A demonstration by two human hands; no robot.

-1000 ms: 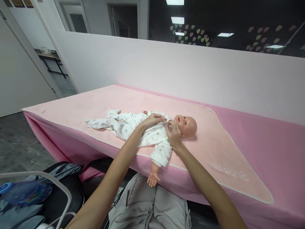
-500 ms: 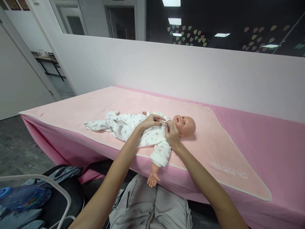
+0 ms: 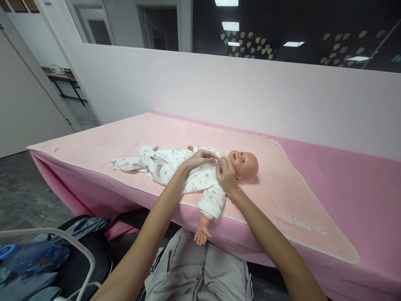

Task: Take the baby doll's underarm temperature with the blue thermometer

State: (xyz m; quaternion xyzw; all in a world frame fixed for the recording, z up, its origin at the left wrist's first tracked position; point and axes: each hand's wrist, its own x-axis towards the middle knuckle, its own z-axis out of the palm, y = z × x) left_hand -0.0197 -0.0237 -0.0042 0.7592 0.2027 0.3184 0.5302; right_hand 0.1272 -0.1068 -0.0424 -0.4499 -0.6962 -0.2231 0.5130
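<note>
A baby doll (image 3: 246, 165) lies on its back with its head to the right, dressed in a white printed shirt (image 3: 200, 180) and matching footed pants (image 3: 156, 163). Over the chest, my left hand (image 3: 200, 159) has its fingertips pinched at the neckline of the shirt. My right hand (image 3: 226, 172) is closed at the same neckline, just below the doll's chin, its fingertips almost meeting those of the left. The exact bit of cloth between the fingers is too small to make out. One doll arm (image 3: 203, 229) hangs over the table's near edge.
Under the doll is a peach mat (image 3: 282, 200) on a pink-covered table (image 3: 354, 188). A white wall (image 3: 250, 96) with a dark window rises behind. At lower left, a plastic bottle (image 3: 34, 256) and grey cloth lie on a black chair (image 3: 90, 259).
Both hands stay at the neckline, with the left fingers drawn slightly closer together. The doll lies as before; the whole view has shifted very slightly.
</note>
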